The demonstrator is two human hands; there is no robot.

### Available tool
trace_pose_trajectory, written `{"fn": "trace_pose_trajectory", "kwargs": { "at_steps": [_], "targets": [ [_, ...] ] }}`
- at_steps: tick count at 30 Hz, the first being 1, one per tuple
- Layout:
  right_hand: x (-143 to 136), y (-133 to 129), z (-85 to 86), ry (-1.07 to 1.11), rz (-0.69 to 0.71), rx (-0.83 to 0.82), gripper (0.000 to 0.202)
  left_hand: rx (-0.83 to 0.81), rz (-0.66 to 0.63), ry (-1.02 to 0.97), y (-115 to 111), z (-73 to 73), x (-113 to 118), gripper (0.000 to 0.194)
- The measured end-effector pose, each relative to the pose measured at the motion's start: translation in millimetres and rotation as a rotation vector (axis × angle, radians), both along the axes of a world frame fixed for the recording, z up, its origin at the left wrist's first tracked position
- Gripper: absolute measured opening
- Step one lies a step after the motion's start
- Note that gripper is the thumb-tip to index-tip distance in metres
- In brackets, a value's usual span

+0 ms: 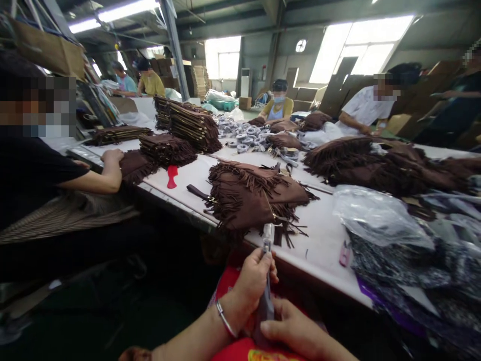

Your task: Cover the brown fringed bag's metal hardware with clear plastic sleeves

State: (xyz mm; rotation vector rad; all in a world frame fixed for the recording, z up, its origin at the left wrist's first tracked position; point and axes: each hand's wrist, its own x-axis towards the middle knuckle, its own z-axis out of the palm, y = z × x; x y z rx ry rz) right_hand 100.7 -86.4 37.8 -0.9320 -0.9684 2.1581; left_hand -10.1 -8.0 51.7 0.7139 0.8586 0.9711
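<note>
My left hand [252, 281] is closed around the upper part of a grey strap [265, 301], just below a clear plastic-wrapped clasp [268, 234] that points up. Lower down, my right hand [291, 326] grips the same strap between thumb and fingers. Both hands are in front of the table's near edge, over a red cloth [227, 281]. Beyond the clasp, brown fringed bags [244, 200] lie stacked on the white table [319, 235], with a dark wrist strap [197, 191] sticking out to the left.
A red comb-like tool [172, 176] and a pink cutter [344, 253] lie on the table. Plastic-wrapped items [387, 215] cover its right side. Further back are stacked bags [188, 123] and grey straps [244, 138]. A co-worker's arm [97, 178] reaches in at left.
</note>
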Motion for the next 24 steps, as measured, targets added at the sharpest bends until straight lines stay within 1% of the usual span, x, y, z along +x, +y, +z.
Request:
{"fn": "trace_pose_trajectory", "kwargs": {
  "at_steps": [2, 4, 6, 8, 9, 11, 13, 15, 16, 18, 19, 20, 21, 22, 24],
  "targets": [
    [4.8, -2.9, -0.1, -0.098, 0.004, 0.015, 0.032, -0.017, 0.037, 0.049, -0.6, 3.1, 3.6, 0.019],
    [13.1, -6.0, -0.1, -0.119, 0.017, 0.03, 0.025, -0.054, 0.07, 0.049, 0.7, 6.6, 5.0, 0.019],
    [22.8, -11.1, -2.1, -0.132, 0.041, 0.056, 0.021, -0.089, 0.07, 0.035, 2.9, 8.0, 5.3, 0.019],
    [32.9, -17.0, -6.3, -0.241, 0.067, 0.119, 0.016, -0.117, 0.053, 0.046, 5.3, 5.2, 4.3, 0.02],
    [38.3, -19.3, -8.6, -0.344, 0.072, 0.169, 0.015, -0.122, 0.042, 0.075, 6.7, 2.4, 2.8, 0.02],
    [50.8, -19.7, -10.9, -0.586, 0.036, 0.276, 0.017, -0.073, 0.008, 0.233, 10.6, -4.2, -3.4, 0.021],
    [65.8, -11.6, -7.4, -0.76, -0.082, 0.37, 0.019, 0.039, -0.023, 0.452, 15.7, -8.2, -13.4, 0.019],
    [81.8, 6.3, 2.4, -0.851, -0.238, 0.473, 0.023, 0.24, 0.004, 0.685, 19.5, -5.8, -24.0, 0.015],
    [89.2, 18.5, 8.5, -0.885, -0.319, 0.538, 0.025, 0.403, 0.058, 0.837, 20.1, -1.9, -27.6, 0.017],
    [100.2, 47.9, 19.8, -0.962, -0.468, 0.681, 0.027, 0.722, 0.172, 1.069, 18.0, 9.4, -28.7, 0.026],
    [102.8, 64.2, 24.0, -1.002, -0.526, 0.749, 0.027, 0.85, 0.185, 1.128, 16.0, 15.6, -25.6, 0.029],
    [103.2, 80.9, 26.9, -1.044, -0.563, 0.813, 0.027, 0.922, 0.158, 1.128, 13.9, 21.4, -20.3, 0.03],
    [101.4, 97.3, 28.6, -1.1, -0.567, 0.875, 0.029, 0.95, 0.093, 1.088, 12.3, 26.2, -13.2, 0.029],
    [97.9, 112.8, 29.4, -1.169, -0.548, 0.929, 0.031, 0.936, 0.017, 1.028, 11.8, 29.6, -5.1, 0.028],
    [87.9, 138.8, 29.8, -1.309, -0.482, 0.999, 0.036, 0.813, -0.103, 0.898, 14.9, 31.3, 11.9, 0.023]
  ]
}}
